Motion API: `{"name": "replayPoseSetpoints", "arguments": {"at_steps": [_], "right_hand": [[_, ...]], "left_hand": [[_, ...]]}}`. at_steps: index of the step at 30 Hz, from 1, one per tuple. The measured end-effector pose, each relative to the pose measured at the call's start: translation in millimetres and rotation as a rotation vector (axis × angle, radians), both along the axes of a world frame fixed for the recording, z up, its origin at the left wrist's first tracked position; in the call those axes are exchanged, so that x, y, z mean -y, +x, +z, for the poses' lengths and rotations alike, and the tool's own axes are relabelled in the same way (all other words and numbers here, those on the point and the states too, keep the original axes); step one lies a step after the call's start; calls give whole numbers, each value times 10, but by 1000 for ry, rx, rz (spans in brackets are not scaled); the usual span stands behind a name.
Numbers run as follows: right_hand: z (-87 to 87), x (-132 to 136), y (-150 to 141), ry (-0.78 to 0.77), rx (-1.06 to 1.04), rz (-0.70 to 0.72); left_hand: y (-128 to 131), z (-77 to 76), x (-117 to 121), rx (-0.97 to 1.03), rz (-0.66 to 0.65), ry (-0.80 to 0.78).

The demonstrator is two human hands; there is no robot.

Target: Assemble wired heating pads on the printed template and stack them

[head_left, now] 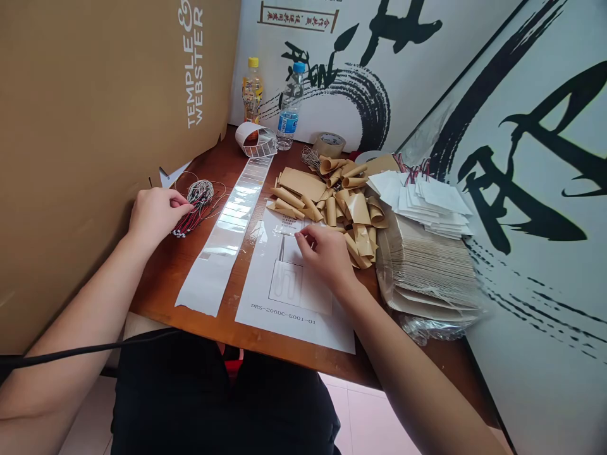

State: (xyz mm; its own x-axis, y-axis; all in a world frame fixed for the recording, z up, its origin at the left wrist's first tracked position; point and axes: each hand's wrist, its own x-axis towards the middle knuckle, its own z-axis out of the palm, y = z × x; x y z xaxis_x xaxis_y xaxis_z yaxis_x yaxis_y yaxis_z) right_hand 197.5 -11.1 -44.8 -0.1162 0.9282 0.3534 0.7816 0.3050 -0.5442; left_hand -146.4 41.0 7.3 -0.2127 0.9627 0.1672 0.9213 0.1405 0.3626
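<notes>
My left hand is at the left of the table, thumb and fingers pinched together on a bundle of thin wires. The bundle has pale coiled leads, red and black strands and small white connectors. Above a printed drawing sheet, my right hand pinches one end of a small clear sticker. Between the hands runs a label strip with shiny clear stickers; its lower part is bare white backing, and its far end curls into a roll.
Curled brown paper pieces lie heaped right of the sheet. White pouches with red-black wires rest on a plastic-wrapped stack of cards. Two bottles and a tape roll stand behind. A large carton walls the left side.
</notes>
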Motion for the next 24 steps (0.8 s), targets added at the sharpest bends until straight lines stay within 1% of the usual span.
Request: {"name": "replayPoseSetpoints", "arguments": {"at_steps": [4, 8, 10, 13, 14, 16, 18, 19, 21, 24], "right_hand": [[-12, -2, 1, 4, 5, 2], [-23, -4, -1, 4, 7, 10], [-23, -3, -4, 4, 7, 13], [-16, 2, -10, 2, 5, 15], [-13, 4, -12, 1, 5, 15], [-11, 8, -18, -3, 5, 18], [-13, 10, -24, -8, 4, 22], [-17, 10, -27, -9, 4, 23], [-24, 10, -31, -12, 4, 24], [-30, 8, -28, -16, 4, 26]], "left_hand": [[54, 25, -103, 5, -43, 23], [124, 78, -129, 34, -45, 59], [141, 99, -118, 33, -46, 26], [142, 119, -96, -23, -72, -73], [141, 125, -97, -48, -71, -69], [149, 139, -131, -82, -52, 3], [178, 145, -223, -102, -61, 64], [200, 140, -291, -109, -89, 56], [249, 106, -458, -159, -182, -28], [304, 5, -722, -217, -192, -123]]}}
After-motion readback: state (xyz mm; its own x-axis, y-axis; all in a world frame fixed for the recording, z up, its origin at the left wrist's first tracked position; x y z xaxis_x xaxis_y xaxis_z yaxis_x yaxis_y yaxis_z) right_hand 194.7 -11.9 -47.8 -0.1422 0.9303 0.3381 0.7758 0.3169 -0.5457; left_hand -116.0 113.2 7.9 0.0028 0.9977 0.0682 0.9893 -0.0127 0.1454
